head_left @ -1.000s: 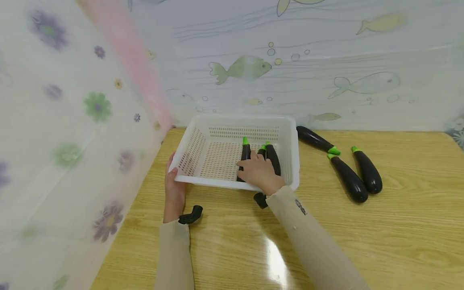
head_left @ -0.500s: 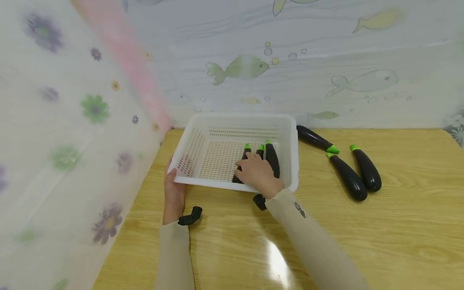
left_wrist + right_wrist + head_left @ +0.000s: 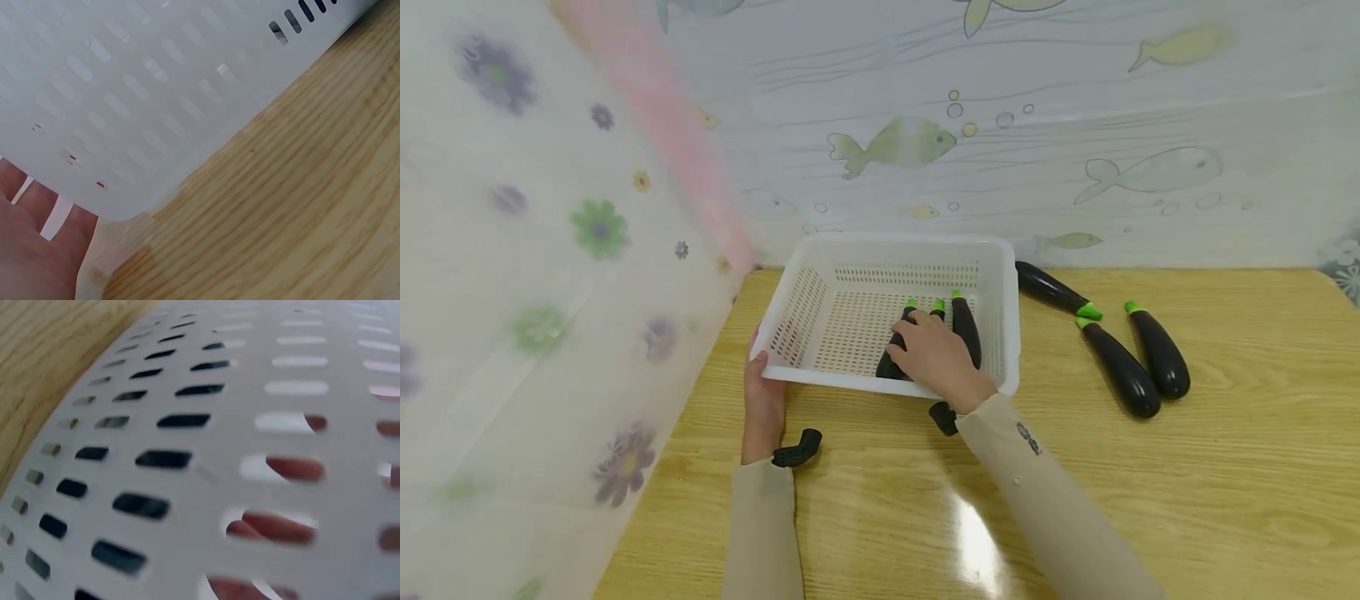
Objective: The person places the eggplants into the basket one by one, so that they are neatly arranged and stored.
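Note:
A white slotted plastic basket [image 3: 880,383] stands slightly turned at the table's back edge. At its front left corner my left hand [image 3: 764,400] grips the rim, thumb over the edge and fingers under or behind the wall. Inside lie three dark eggplants with green stems: a left eggplant [image 3: 892,360], a mostly hidden middle one [image 3: 937,310] and a right eggplant [image 3: 967,329]. My right hand [image 3: 938,357] reaches over the front rim, its fingers spread across the left and middle eggplants. Through the slots in the right wrist view, fingers [image 3: 294,467] show beside dark skin.
Three more eggplants lie on the wooden table [image 3: 1247,467] right of the basket: a back one [image 3: 1051,287], a front one [image 3: 1123,371] and a right one [image 3: 1161,354]. Patterned sheets [image 3: 1037,125] hang close behind and at the left.
The left eggplant has come down and tilted, its lower end shifting left. My right hand moved slightly with it and now lies looser over it. The left hand stays on the corner.

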The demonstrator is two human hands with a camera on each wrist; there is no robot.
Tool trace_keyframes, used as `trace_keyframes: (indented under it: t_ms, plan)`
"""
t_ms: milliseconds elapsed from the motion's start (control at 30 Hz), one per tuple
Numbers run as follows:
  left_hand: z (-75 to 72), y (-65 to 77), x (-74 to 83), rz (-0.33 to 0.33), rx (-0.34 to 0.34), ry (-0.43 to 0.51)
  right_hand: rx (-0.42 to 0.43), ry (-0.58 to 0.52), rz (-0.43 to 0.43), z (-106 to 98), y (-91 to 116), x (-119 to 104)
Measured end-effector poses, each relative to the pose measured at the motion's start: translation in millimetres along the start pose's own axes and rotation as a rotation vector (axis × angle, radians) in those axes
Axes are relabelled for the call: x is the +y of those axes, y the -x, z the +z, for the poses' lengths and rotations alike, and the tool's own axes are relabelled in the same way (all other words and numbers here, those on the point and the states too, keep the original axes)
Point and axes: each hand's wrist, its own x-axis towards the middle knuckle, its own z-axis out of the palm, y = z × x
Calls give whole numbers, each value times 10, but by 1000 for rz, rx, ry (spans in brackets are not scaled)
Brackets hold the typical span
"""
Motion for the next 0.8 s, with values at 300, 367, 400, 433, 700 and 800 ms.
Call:
trace_keyframes:
  t_ms: [300, 367, 400, 433, 700, 800]
  plan:
    - [44, -38, -14, 3, -8, 62, 39, -79, -86, -174, 261, 94]
    - [41, -45, -7, 28, -24, 89, 63, -91, -118, -199, 335, 118]
    - [46, -51, 4, 46, -32, 108, 77, -92, -134, -212, 366, 131]
    - [74, -73, -1, 64, -43, 133, 94, -89, -147, -238, 401, 161]
    - [162, -168, -22, 134, -97, 286, 241, -150, -178, -366, 728, 469]
    - [153, -118, -67, 132, -88, 326, 291, -188, -188, -363, 833, 606]
